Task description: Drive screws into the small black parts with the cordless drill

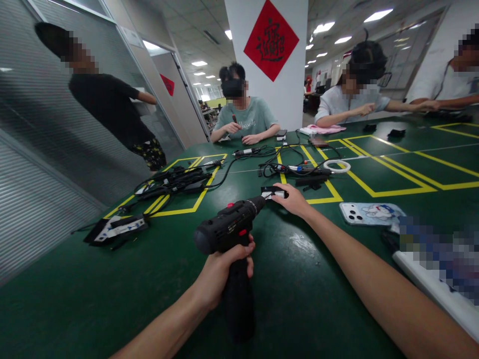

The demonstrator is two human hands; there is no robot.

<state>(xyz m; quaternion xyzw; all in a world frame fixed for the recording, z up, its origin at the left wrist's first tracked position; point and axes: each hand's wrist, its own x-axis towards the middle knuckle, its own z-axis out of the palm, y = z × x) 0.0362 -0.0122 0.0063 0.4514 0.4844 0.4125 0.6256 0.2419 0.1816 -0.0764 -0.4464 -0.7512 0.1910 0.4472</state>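
My left hand (224, 267) is wrapped round the grip of a black cordless drill (229, 227), whose nose points away from me at a small black and white part (272, 192) on the green table (149, 279). My right hand (294, 198) lies over that part with its fingers pressed down on it. The drill's tip meets the part's near left edge.
A phone in a cartoon case (370, 213) lies to the right. Tangled black cables and tools (175, 180) sit in yellow-taped boxes at the left; more cables and a white ring (337, 166) lie ahead. Other people sit across the table, and one stands at left.
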